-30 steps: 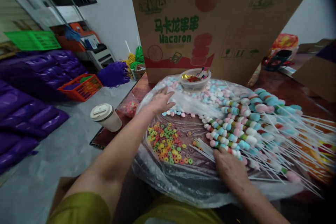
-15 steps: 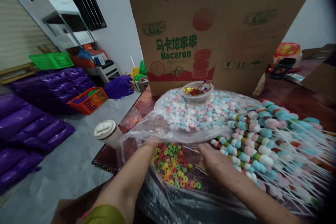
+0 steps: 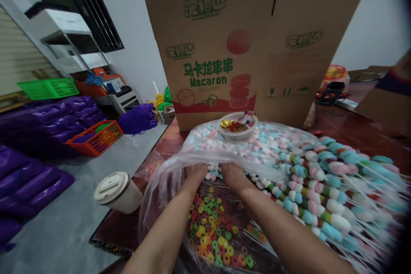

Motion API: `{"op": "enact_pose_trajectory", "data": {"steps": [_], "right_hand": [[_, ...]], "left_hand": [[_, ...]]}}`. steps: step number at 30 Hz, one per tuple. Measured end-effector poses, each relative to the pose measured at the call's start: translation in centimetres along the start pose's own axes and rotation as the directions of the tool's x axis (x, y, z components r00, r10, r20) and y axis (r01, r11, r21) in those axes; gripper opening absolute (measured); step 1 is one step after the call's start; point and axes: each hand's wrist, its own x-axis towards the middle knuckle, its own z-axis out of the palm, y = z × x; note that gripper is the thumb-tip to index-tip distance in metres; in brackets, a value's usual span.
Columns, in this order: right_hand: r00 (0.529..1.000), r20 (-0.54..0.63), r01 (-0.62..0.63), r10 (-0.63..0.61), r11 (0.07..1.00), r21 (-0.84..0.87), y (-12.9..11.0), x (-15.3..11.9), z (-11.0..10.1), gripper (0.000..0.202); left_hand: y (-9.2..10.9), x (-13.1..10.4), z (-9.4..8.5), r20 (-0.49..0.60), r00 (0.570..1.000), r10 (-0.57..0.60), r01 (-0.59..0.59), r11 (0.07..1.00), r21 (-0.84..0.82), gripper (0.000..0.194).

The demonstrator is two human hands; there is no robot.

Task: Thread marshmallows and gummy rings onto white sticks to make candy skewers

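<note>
My left hand [image 3: 196,174] and my right hand [image 3: 233,176] reach under the raised edge of a clear plastic bag [image 3: 170,167], beside small pastel candies [image 3: 213,173]. The fingers of both are hidden under the film or among the candies. Nearer me lie colorful ring-shaped pieces [image 3: 208,227], with a few white sticks [image 3: 260,235] by my right forearm. Skewers of pastel and colored pieces [image 3: 317,197] are heaped on the right. A white bowl [image 3: 237,135] with gold and red packets rests on the candy bag.
Behind the bag stands a large cardboard box [image 3: 205,107]. A lidded cup [image 3: 118,192] is at the table's left edge. Purple bags [image 3: 28,188] and an orange crate [image 3: 96,139] lie on the floor. Part of a person's arm [image 3: 403,66] shows at far right.
Both hands have moved forward under the plastic, my right one also leftward, closer to my left. The plastic edge has risen and small candies show between the hands. The view has shifted.
</note>
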Motion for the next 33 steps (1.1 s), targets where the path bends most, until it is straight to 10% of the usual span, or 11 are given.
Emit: {"op": "enact_pose_trajectory", "data": {"steps": [10,15,21,28,33], "right_hand": [[0.99,0.136,-0.044,0.044,0.999,-0.005,0.7,-5.5,-3.1,0.033],[0.986,0.167,0.026,-0.024,1.0,-0.005,3.2,-10.9,-4.1,0.022],[0.981,0.195,-0.019,0.005,0.998,0.067,3.7,-17.2,-0.6,0.025],[0.992,0.116,-0.067,0.042,0.974,0.217,0.9,-13.6,1.2,0.022],[0.998,0.047,-0.055,0.041,0.936,0.347,0.5,-13.0,2.1,0.011]], "left_hand": [[3.2,-7.3,1.4,0.18,0.966,0.183,-0.222,0.948,0.227,0.035],[0.7,-11.3,-0.6,0.149,0.983,0.104,-0.147,0.939,0.31,0.046],[-1.8,-17.8,-1.3,0.107,0.976,0.189,-0.215,0.912,0.351,0.043],[3.9,-16.6,0.4,0.215,0.954,0.21,-0.244,0.958,0.147,0.021],[4.0,-15.8,1.4,0.244,0.961,0.128,-0.135,0.991,0.013,0.014]]}}
